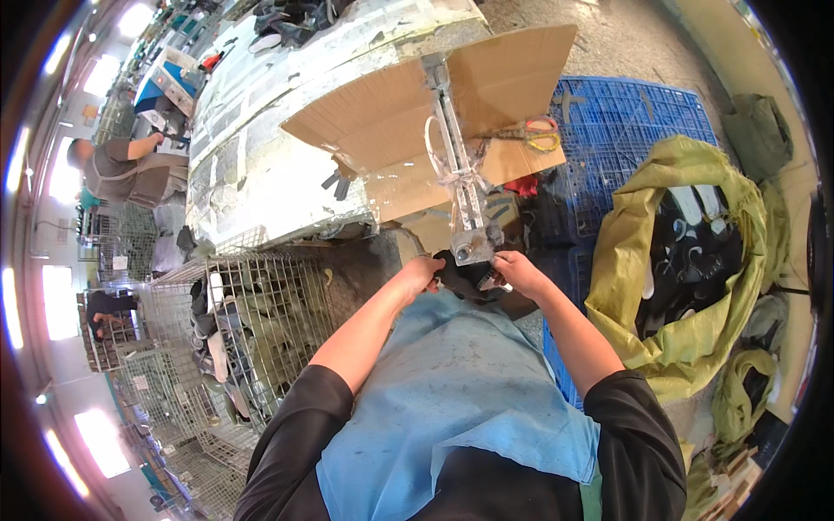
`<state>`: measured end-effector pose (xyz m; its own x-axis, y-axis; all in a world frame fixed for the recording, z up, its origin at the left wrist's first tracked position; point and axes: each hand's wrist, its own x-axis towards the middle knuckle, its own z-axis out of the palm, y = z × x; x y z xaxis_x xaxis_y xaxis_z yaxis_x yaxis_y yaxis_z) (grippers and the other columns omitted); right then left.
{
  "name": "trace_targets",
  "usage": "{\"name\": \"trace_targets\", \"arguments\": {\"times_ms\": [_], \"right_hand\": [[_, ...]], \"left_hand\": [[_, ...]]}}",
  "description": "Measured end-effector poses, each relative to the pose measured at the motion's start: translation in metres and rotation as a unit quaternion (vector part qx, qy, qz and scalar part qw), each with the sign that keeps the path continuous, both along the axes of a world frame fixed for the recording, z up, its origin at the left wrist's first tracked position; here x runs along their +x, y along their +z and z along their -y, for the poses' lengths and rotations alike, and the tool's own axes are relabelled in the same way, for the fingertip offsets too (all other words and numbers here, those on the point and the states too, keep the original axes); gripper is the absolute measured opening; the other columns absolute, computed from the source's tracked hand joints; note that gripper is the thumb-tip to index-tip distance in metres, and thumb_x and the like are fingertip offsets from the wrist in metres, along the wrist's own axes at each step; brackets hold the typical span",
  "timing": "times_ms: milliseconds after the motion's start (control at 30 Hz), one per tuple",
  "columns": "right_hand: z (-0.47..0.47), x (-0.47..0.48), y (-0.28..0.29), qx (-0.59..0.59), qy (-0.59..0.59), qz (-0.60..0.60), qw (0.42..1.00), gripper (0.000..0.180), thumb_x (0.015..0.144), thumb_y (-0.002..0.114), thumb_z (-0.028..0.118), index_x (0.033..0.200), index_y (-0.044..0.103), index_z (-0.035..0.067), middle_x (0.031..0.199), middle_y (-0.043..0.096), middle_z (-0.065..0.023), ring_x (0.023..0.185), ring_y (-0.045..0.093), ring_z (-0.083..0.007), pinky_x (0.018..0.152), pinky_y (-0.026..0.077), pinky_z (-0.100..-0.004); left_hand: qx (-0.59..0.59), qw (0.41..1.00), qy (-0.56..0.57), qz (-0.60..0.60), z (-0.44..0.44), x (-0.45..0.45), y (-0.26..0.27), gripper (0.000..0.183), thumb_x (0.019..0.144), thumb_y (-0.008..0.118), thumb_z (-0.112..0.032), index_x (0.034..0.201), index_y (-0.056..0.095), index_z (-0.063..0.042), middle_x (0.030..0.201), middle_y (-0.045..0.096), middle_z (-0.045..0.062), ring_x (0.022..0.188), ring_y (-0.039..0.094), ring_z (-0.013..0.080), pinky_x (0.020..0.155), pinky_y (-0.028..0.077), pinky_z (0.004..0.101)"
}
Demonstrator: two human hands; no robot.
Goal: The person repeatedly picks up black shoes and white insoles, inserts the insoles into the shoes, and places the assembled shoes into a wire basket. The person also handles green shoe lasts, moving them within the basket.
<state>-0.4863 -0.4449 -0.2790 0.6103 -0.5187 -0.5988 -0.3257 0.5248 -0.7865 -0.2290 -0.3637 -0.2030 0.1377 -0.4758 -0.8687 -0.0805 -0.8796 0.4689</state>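
Note:
My left hand (422, 273) and my right hand (518, 273) pinch opposite sides of a black piece of flexible material (464, 277), perhaps a shoe part. It lies beneath the metal head (470, 247) of a long, narrow metal arm (456, 156). A small pale, toothed-looking strip shows beside my right fingers; what it is cannot be told. Cord or wire is tied around the arm's middle. Behind the arm stand bent cardboard sheets (384, 124). Scissors with red and yellow handles (542, 134) rest by the cardboard at the right. The underside of the black piece is hidden.
A wire-mesh cage (287, 312) with shoes stands at left, below a worn worktable (260, 163). At right are a blue plastic crate (625, 124) and a yellow-green woven sack (616, 280) holding black footwear pieces. A co-worker (124, 169) stands beyond the table's far left end.

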Motion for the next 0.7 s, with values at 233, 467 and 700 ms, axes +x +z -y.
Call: {"name": "trace_targets", "arguments": {"times_ms": [233, 467, 700], "right_hand": [[0.005, 0.026, -0.028, -0.092, -0.052, -0.007, 0.994, 0.030, 0.106, 0.052, 0.019, 0.099, 0.071, -0.003, 0.086, 0.072, -0.0067, 0.072, 0.066, -0.0170, 0.069, 0.054, -0.0321], [0.016, -0.004, -0.017, 0.011, -0.104, 0.048, 0.993, 0.033, 0.110, 0.053, 0.026, 0.097, 0.069, 0.000, 0.080, 0.066, -0.0019, 0.073, 0.061, -0.0124, 0.068, 0.051, -0.0301], [0.019, 0.019, 0.000, -0.060, -0.031, 0.011, 0.998, 0.025, 0.104, 0.054, 0.013, 0.092, 0.068, -0.004, 0.079, 0.065, -0.0046, 0.072, 0.060, -0.0145, 0.070, 0.052, -0.0305]], "left_hand": [[-0.067, 0.995, -0.057, 0.056, 0.019, 0.024, -0.025, 0.047, 0.104, 0.059, -0.042, 0.089, 0.070, 0.001, 0.071, 0.064, 0.014, 0.068, 0.064, 0.0249, 0.063, 0.048, 0.0398], [-0.137, 0.945, -0.239, 0.178, 0.042, 0.022, -0.038, 0.048, 0.102, 0.061, -0.044, 0.095, 0.071, 0.002, 0.087, 0.070, 0.021, 0.084, 0.068, 0.0344, 0.075, 0.052, 0.0431], [-0.147, 0.946, -0.199, 0.211, 0.032, 0.042, -0.028, 0.052, 0.105, 0.061, -0.043, 0.083, 0.067, 0.003, 0.067, 0.061, 0.009, 0.062, 0.057, 0.0193, 0.062, 0.046, 0.0385]]}}
